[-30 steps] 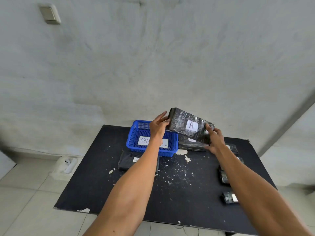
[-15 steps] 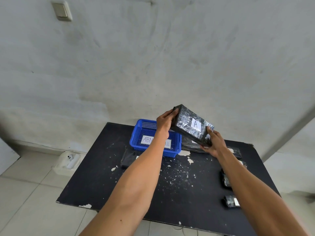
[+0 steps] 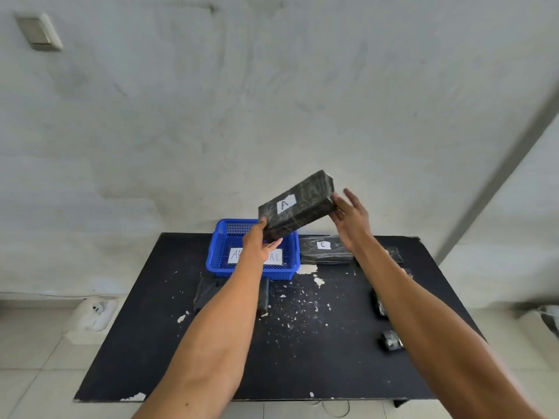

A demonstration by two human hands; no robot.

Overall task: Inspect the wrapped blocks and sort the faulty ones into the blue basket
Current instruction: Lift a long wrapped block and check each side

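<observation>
A black wrapped block labelled A [image 3: 298, 204] is held in the air, tilted with its right end high, above the back of the blue basket [image 3: 217, 252]. My left hand [image 3: 257, 246] grips its lower left end, thumb on top and fingers underneath. My right hand [image 3: 351, 219] rests against its upper right end with fingers straight and spread. The basket stands at the back of the black table [image 3: 302, 358] and carries a white paper label, partly hidden by my left hand. A block labelled C [image 3: 325, 251] lies right of the basket.
Another dark block [image 3: 208, 293] lies in front of the basket, partly under my left forearm. Small wrapped blocks [image 3: 391, 340] sit along the table's right side, some hidden by my right arm. White paint chips dot the tabletop. A wall stands close behind.
Block A has turned: its right end rose and its left end dropped towards the basket. My right hand's fingers have straightened. Block C now shows fully.
</observation>
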